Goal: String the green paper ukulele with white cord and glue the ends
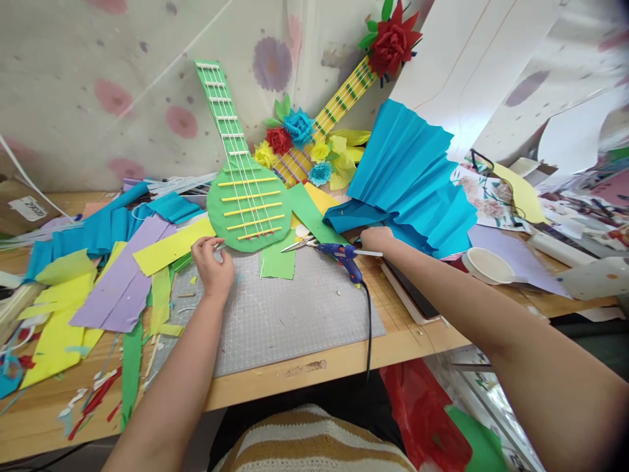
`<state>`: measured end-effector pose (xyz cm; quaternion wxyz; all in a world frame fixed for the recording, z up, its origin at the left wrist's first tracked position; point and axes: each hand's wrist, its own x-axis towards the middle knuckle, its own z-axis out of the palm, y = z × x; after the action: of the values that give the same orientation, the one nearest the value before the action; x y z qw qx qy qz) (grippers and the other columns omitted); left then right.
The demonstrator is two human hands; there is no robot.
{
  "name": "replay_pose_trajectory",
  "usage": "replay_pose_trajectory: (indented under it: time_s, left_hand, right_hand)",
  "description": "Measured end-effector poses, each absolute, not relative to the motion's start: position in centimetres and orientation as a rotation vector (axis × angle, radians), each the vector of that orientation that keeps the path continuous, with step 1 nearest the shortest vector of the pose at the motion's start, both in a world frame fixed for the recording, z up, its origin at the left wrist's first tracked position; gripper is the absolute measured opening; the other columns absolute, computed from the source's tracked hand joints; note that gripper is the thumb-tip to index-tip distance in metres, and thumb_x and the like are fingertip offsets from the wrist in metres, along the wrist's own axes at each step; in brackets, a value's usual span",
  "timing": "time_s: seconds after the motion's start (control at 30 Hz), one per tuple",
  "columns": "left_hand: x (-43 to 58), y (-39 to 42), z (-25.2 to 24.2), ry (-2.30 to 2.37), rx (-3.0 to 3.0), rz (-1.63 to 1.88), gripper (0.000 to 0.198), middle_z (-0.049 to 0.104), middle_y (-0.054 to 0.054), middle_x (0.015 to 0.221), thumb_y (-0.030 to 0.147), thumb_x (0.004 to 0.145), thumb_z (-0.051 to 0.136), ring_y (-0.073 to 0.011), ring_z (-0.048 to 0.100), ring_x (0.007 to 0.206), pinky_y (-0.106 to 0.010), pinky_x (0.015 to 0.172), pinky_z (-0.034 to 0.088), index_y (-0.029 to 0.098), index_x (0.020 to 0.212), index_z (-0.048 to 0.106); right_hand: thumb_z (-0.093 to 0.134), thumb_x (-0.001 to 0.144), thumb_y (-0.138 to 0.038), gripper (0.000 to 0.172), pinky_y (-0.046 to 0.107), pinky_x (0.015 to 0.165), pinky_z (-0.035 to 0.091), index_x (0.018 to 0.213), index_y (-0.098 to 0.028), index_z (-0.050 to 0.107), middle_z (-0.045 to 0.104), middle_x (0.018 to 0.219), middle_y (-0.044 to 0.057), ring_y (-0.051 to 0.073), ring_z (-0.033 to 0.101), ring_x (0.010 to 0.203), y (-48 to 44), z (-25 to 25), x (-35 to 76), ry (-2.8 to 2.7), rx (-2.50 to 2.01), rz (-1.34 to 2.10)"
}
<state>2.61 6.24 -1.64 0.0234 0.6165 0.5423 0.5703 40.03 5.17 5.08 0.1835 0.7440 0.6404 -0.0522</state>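
A green paper-covered lute shape (250,219), with white strings and yellow bars, leans upright at the back of the grey cutting mat (295,314). My left hand (213,265) is at its lower left edge, thumb and fingers pinched around something small and pale that I cannot make out. My right hand (377,237) reaches in beside a blue crepe paper sheet (403,157), above the blue glue gun (346,252); its fingers are mostly hidden. A white glue stick sticks out of the gun's back. Scissors (299,244) lie by the gun's tip.
Behind stands a yellow-necked paper instrument (344,98) with paper flowers. Purple paper (118,275), yellow strips and blue crepe cover the left side. A paper cup (486,265) and a dark-topped book (410,292) are at right. The gun's cord (368,328) hangs over the table edge.
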Motion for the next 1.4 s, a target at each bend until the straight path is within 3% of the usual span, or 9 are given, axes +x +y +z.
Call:
replay_pose_trajectory:
  time_s: [0.13, 0.27, 0.47, 0.6, 0.77, 0.9, 1.13, 1.27, 1.4]
  left_hand:
    - [2.5, 6.3, -1.6, 1.665, 1.915, 1.786, 0.028, 0.046, -0.01, 0.099, 0.004, 0.066, 0.048, -0.0221, 0.048, 0.106, -0.036, 0.084, 0.048, 0.017, 0.089, 0.056]
    - [2.6, 6.3, -1.5, 1.644, 1.919, 1.813, 0.027, 0.047, -0.009, 0.097, 0.003, 0.067, 0.048, -0.0217, 0.048, 0.105, -0.035, 0.083, 0.048, 0.017, 0.089, 0.055]
    - [3.0, 6.1, -1.3, 1.63, 1.871, 1.79, 0.029, 0.047, -0.009, 0.099, 0.001, 0.066, 0.047, -0.0196, 0.049, 0.103, -0.031, 0.078, 0.049, 0.017, 0.089, 0.055]
    - [2.9, 6.0, -1.1, 1.602, 1.817, 1.767, 0.026, 0.048, -0.007, 0.101, 0.002, 0.067, 0.047, -0.0133, 0.054, 0.082, -0.028, 0.074, 0.049, 0.016, 0.088, 0.055]
    - [3.9, 5.1, -0.6, 1.464, 1.725, 1.671, 0.015, 0.056, -0.005, 0.099, 0.019, 0.08, 0.05, -0.0109, 0.059, 0.072, -0.027, 0.07, 0.05, 0.017, 0.094, 0.053]
    - [5.6, 4.5, -1.3, 1.149, 1.49, 1.477, 0.033, 0.062, -0.008, 0.107, 0.034, 0.081, 0.056, -0.0153, 0.065, 0.081, -0.03, 0.07, 0.053, 0.021, 0.109, 0.047]
    - [6.1, 4.9, -3.0, 1.229, 1.299, 1.296, 0.038, 0.068, -0.003, 0.079, 0.026, 0.067, 0.067, -0.0165, 0.065, 0.068, -0.029, 0.061, 0.051, 0.02, 0.101, 0.05]
    - [5.9, 5.0, -3.0, 1.264, 1.309, 1.32, 0.036, 0.068, -0.002, 0.081, 0.028, 0.068, 0.067, -0.0158, 0.065, 0.068, -0.029, 0.06, 0.052, 0.02, 0.098, 0.051]
    - [6.2, 4.8, -2.9, 1.246, 1.284, 1.316, 0.04, 0.068, -0.003, 0.086, 0.029, 0.068, 0.067, -0.0162, 0.066, 0.072, -0.027, 0.056, 0.053, 0.021, 0.103, 0.048]
  right_hand:
    - [0.063, 0.069, -0.017, 0.009, 0.029, 0.065, 0.044, 0.073, -0.012, 0.069, 0.068, 0.081, 0.014, 0.025, 0.064, 0.081, 5.1, 7.9, 40.5, 1.733, 1.991, -0.342]
    - [0.047, 0.077, -0.007, 0.021, 0.022, 0.062, 0.038, 0.082, -0.016, 0.066, 0.068, 0.089, 0.007, 0.013, 0.061, 0.075, 4.9, 11.7, 40.8, 1.856, 1.977, -0.444]
    - [0.05, 0.078, -0.013, 0.015, 0.024, 0.062, 0.035, 0.088, -0.016, 0.06, 0.065, 0.088, 0.007, 0.015, 0.056, 0.075, 5.5, 15.5, 37.4, 2.117, 2.034, -0.337]
    - [0.055, 0.076, -0.014, 0.016, 0.025, 0.068, 0.037, 0.091, -0.016, 0.058, 0.061, 0.084, 0.006, 0.017, 0.057, 0.08, 6.1, 16.5, 31.9, 2.315, 1.994, -0.283]
    - [0.061, 0.074, -0.018, 0.02, 0.028, 0.065, 0.037, 0.094, -0.017, 0.058, 0.063, 0.086, 0.008, 0.02, 0.058, 0.078, 6.0, 13.1, 24.1, 2.469, 1.852, -0.451]
    - [0.052, 0.081, -0.016, 0.019, 0.025, 0.06, 0.034, 0.1, -0.017, 0.056, 0.066, 0.092, 0.008, 0.018, 0.058, 0.077, 5.1, 7.3, 20.3, 2.682, 1.789, -0.709]
    - [0.058, 0.082, -0.023, 0.019, 0.023, 0.059, 0.036, 0.099, -0.019, 0.054, 0.061, 0.075, -0.002, 0.013, 0.054, 0.065, 3.8, 0.4, 20.3, 2.7, 2.082, -1.17]
    - [0.064, 0.073, -0.016, 0.02, 0.021, 0.057, 0.04, 0.089, -0.019, 0.053, 0.057, 0.072, -0.004, 0.009, 0.053, 0.062, 3.7, -1.1, 21.5, 2.687, 2.085, -1.512]
    - [0.056, 0.078, -0.018, 0.007, 0.019, 0.047, 0.041, 0.083, -0.02, 0.051, 0.055, 0.068, -0.005, 0.009, 0.052, 0.055, 3.7, -2.4, 21.9, 2.568, 2.092, -1.982]
